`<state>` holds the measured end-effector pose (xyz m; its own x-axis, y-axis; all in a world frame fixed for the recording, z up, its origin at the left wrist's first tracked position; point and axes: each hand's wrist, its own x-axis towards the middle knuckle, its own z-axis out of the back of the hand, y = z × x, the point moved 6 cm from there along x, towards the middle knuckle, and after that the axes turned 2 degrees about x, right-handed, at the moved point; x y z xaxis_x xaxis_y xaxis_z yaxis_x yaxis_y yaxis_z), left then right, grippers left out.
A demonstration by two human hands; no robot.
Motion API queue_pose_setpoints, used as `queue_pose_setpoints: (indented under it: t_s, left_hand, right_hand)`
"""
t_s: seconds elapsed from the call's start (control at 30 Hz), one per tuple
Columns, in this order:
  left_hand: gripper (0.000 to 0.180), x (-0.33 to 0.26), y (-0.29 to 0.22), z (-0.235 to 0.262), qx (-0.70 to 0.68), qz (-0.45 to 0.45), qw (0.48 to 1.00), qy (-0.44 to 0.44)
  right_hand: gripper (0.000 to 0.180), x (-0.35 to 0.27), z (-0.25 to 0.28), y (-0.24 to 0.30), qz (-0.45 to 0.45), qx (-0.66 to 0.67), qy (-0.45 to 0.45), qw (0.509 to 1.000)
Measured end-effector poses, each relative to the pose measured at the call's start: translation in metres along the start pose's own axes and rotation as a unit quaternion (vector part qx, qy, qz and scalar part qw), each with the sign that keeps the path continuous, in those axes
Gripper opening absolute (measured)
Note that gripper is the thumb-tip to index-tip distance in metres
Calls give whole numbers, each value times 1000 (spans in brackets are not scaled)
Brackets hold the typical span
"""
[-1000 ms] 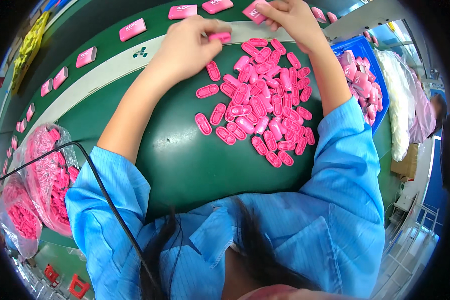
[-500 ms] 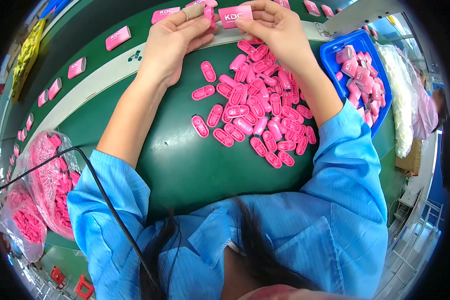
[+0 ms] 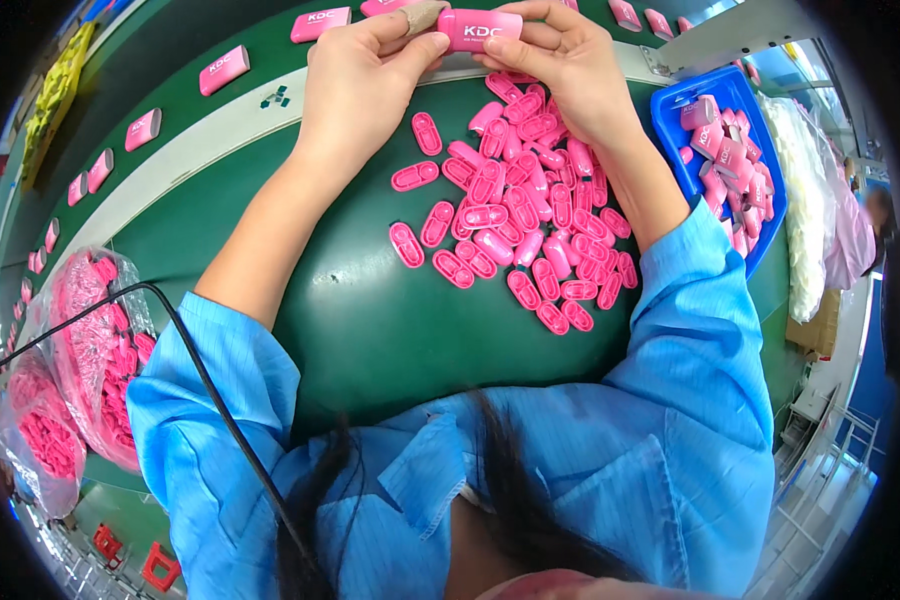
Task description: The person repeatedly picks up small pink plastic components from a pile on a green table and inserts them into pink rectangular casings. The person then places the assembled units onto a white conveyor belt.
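Observation:
Near the top edge a glossy pink flat case with white lettering is held level between both hands. My right hand is closed on its right end, thumb on the front face. My left hand pinches at its left end, where a darker pink oval end cap meets the case. A tan wrap covers one left finger. Below my hands many loose pink oval caps with recessed tops lie heaped on the green table.
A blue bin of pink cases stands at the right. Finished-looking pink cases lie spaced along a green belt beyond a pale rail. Clear bags of pink parts sit at the left, with a black cable crossing nearby.
My left hand has moved right, bringing the cap it held against the left end of the case. The cases on the belt have shifted to the left.

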<state>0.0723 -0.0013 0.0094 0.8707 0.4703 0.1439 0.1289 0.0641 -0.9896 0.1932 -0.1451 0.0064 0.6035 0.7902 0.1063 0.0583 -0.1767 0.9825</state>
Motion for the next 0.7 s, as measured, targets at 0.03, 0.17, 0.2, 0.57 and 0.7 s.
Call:
queue_pose_setpoints:
  t_s: [0.03, 0.17, 0.2, 0.57, 0.7]
  left_hand:
    - [33, -4, -5, 0, 54, -33, 998, -25]
    - [30, -26, -33, -11, 271, -161, 945, -88]
    - [29, -31, -43, -14, 324, -191, 922, -94]
    - [36, -5, -26, 0, 419, -329, 842, -83]
    - [28, -5, -50, 16, 494, -221, 840, -45]
  right_hand:
    - [23, -1, -1, 1, 2, -12, -3, 1000]
    - [23, -11, -16, 15, 59, -97, -55, 992]
    - [24, -16, -21, 19, 72, -120, -68, 988]
    - [24, 32, 4, 17, 29, -397, -46, 916]
    - [27, 77, 29, -5, 67, -326, -70, 940]
